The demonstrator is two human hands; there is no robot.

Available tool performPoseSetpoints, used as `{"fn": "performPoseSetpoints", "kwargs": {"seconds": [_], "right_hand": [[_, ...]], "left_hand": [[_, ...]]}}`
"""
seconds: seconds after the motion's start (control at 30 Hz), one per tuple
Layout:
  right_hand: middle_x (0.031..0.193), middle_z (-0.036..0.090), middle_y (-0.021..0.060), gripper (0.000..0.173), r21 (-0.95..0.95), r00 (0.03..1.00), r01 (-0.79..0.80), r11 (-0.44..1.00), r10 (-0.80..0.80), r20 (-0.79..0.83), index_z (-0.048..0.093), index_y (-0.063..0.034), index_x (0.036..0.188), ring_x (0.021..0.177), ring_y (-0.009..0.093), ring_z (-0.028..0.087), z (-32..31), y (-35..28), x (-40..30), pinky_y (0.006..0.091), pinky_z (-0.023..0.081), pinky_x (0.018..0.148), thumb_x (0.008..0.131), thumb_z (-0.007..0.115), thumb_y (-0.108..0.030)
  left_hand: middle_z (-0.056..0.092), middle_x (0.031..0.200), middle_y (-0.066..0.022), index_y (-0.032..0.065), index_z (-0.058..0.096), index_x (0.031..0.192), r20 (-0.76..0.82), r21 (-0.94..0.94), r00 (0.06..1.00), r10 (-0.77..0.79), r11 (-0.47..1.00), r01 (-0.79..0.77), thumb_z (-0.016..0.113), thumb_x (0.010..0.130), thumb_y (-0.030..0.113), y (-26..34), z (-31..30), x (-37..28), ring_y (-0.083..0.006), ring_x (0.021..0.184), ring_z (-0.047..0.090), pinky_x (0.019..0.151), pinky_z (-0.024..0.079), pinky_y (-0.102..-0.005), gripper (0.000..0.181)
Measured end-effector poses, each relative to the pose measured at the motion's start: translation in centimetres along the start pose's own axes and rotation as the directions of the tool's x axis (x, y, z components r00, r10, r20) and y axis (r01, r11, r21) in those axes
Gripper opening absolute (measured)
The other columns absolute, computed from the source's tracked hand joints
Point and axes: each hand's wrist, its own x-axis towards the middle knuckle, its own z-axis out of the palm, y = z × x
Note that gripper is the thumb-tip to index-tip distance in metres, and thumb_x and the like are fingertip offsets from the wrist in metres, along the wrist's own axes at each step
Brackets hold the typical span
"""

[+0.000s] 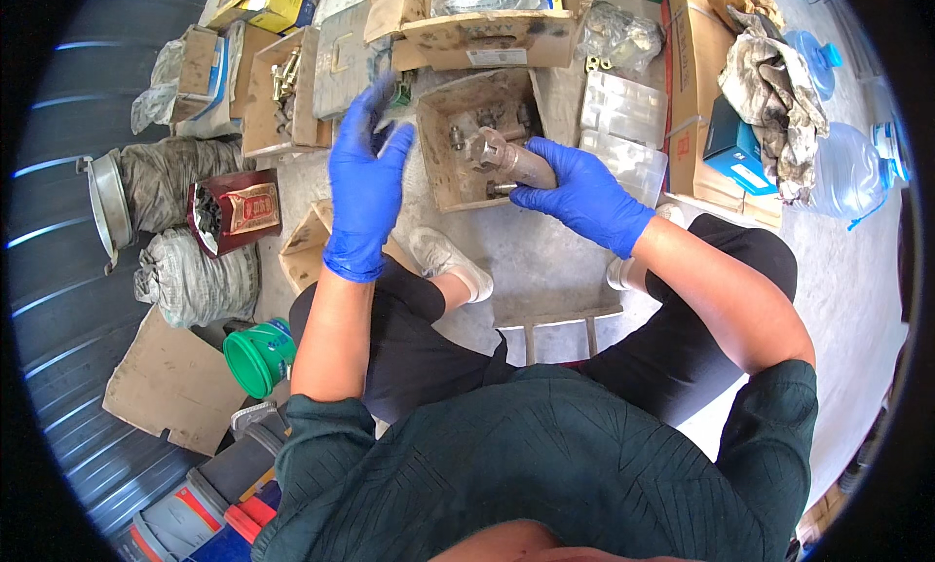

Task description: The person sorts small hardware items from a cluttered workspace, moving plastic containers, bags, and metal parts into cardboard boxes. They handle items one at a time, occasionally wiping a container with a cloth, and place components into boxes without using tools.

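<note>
My right hand (581,193), in a blue glove, grips a thick, worn steel bolt (513,159) by one end. The bolt's other end carries what looks like a slotted castle nut and points left. Beneath it stands an open cardboard box (443,140) with several metal fittings (488,118) inside. My left hand (367,182), gloved too, is raised to the left of this box. Its thumb and fingers are apart, with nothing visible between them, and its fingertips are blurred and dark.
A carton of bolts (286,76) and a grey tool case (343,54) lie at the far left. Clear plastic organisers (624,105) sit right of the fittings box. Left are a dark red bag (252,208), sacks (212,277) and a green bucket (256,357). Water bottles (847,171) stand right.
</note>
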Motion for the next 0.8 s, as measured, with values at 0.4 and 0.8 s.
{"fn": "performPoseSetpoints", "kwargs": {"seconds": [0.4,0.8], "right_hand": [[0.094,0.067,0.0218,0.043,-0.265,0.993,0.061,0.962,-0.086,-0.081,0.061,-0.0057,0.115,0.086,0.041,0.065,-0.1,0.0,-0.3,0.0425,0.050,0.076,0.083,0.078,-0.030],[0.100,0.067,0.0212,0.039,-0.302,0.999,0.022,0.953,-0.029,-0.021,0.062,-0.0088,0.116,0.093,0.041,0.065,-0.5,-0.2,0.0,0.0457,0.051,0.079,0.083,0.075,-0.026]], "left_hand": [[0.068,0.096,-0.0037,0.0041,0.064,0.124,0.451,0.057,0.723,-0.523,0.825,0.562,0.066,0.098,0.025,2.7,1.6,-1.2,-0.0119,0.087,0.064,0.080,0.052,-0.0267,0.034],[0.058,0.134,-0.0091,0.0038,0.056,0.136,0.500,0.008,0.740,-0.449,0.857,0.514,0.068,0.089,0.003,2.0,1.3,-1.4,-0.0181,0.123,0.055,0.102,0.046,-0.0332,0.049]]}}
